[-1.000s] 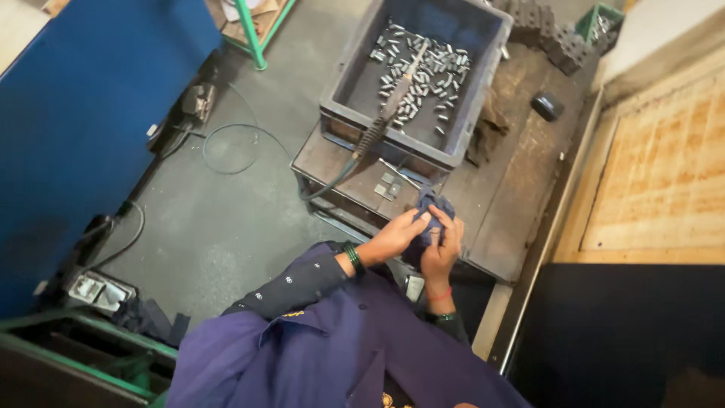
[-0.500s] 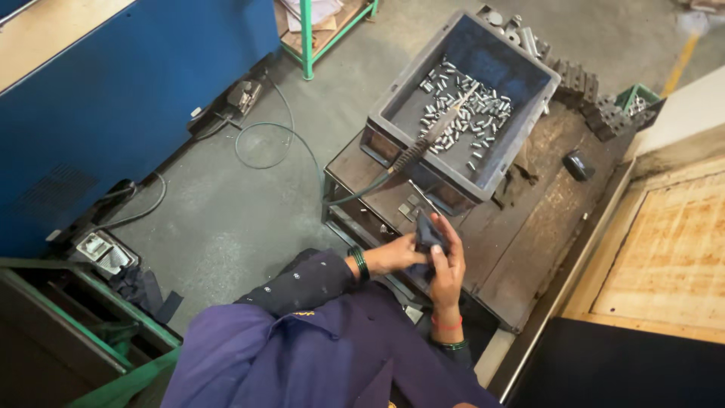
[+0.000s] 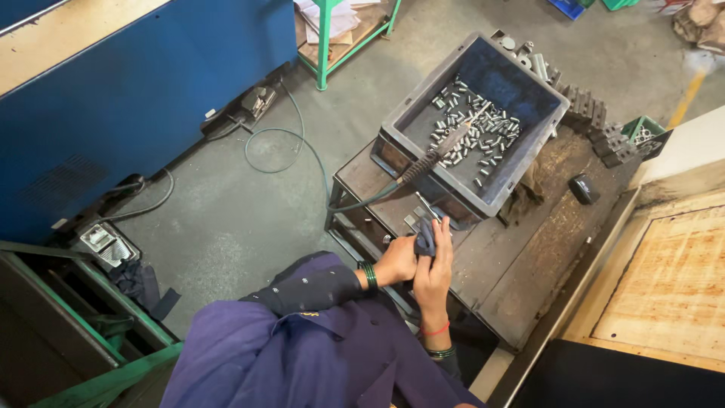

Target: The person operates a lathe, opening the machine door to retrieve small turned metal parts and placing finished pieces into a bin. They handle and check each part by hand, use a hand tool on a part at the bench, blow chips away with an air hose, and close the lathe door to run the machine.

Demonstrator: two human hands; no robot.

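My left hand (image 3: 398, 262) and my right hand (image 3: 433, 273) are pressed together over the near edge of a dark metal bench (image 3: 521, 264). Between them they hold a small dark blue cloth-like piece (image 3: 425, 240); what else it may wrap is hidden. Beyond my hands stands a grey plastic crate (image 3: 472, 128) with several small silvery metal cylinders (image 3: 474, 128) in it. A pen-like tool (image 3: 445, 147) on a black cable leans into the crate.
A blue machine cabinet (image 3: 136, 113) fills the left. Cables (image 3: 279, 143) and a foot pedal (image 3: 102, 242) lie on the grey floor. Dark metal blocks (image 3: 596, 125) and a small black object (image 3: 584, 189) sit on the bench. A wooden board (image 3: 672, 287) lies at right.
The view has swung left and down, so bench and crate sit further right. My hands stay together on the blue piece, the right hand now raised over it.
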